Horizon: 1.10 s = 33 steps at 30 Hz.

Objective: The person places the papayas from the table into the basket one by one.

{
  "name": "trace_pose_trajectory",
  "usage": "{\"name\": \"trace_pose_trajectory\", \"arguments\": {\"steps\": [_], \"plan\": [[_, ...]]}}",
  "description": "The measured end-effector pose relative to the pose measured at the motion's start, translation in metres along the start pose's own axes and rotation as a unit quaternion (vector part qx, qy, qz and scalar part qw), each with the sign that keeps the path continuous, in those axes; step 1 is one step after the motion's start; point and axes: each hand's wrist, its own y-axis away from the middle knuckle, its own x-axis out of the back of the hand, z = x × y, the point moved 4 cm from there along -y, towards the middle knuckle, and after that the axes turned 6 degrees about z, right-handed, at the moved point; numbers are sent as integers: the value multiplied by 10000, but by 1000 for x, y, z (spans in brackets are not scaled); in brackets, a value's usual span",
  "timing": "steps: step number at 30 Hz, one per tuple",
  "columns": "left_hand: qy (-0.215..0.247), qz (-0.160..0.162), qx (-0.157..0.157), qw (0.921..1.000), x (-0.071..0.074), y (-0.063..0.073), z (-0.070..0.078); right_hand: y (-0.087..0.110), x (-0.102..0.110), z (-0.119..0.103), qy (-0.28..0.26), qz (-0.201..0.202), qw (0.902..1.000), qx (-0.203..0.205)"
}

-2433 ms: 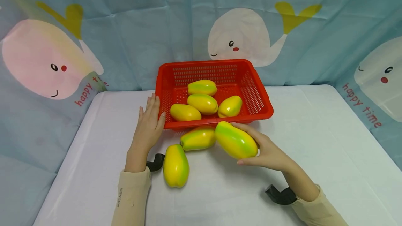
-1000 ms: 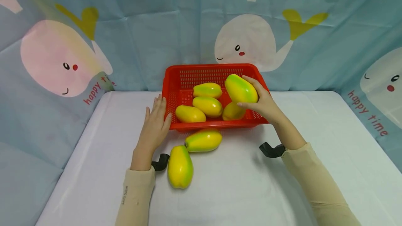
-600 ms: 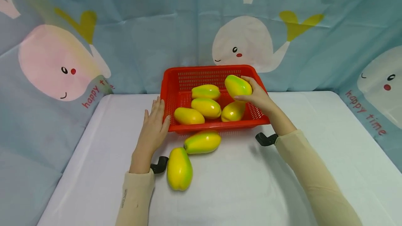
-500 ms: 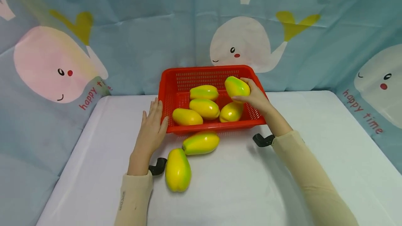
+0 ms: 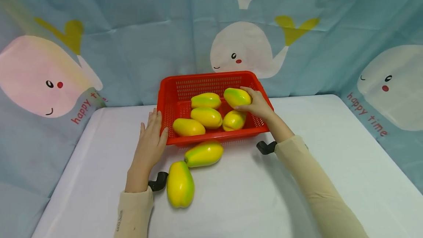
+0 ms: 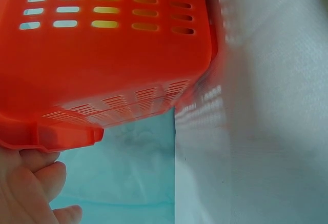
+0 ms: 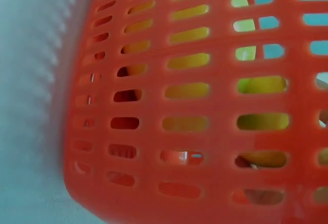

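At red bskt (image 5: 244, 133), R hand (image 5: 259, 105) grips yel-grn fruit (image 5: 236, 97); L hand (image 5: 150, 142), fingers straight, touches its L side.

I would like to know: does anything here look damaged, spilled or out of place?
Nothing stands out as odd. The red basket stands upright with no visible damage. Two yellow-green fruits lie outside it on the white table, but they look whole.

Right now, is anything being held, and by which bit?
The right hand holds a yellow-green fruit by its right end. The left hand just touches the red basket.
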Motion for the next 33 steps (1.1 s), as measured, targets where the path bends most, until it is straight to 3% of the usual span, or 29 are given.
{"name": "trace_pose_trajectory", "arguments": {"steps": [8,18,24,33], "plan": [[50,51,31,10000,0,2,-2,-11,-1,2,-269,-342,9986,-307],[24,58,-13,10000,2,0,-1,-33,-9,0,-31,-601,9970,-482],[1,143,-12,9999,5,-2,0,-34,-11,-4,259,-786,9962,-284],[74,57,-13,10000,-1,-1,0,-31,-12,2,158,-921,9947,-434]]}}
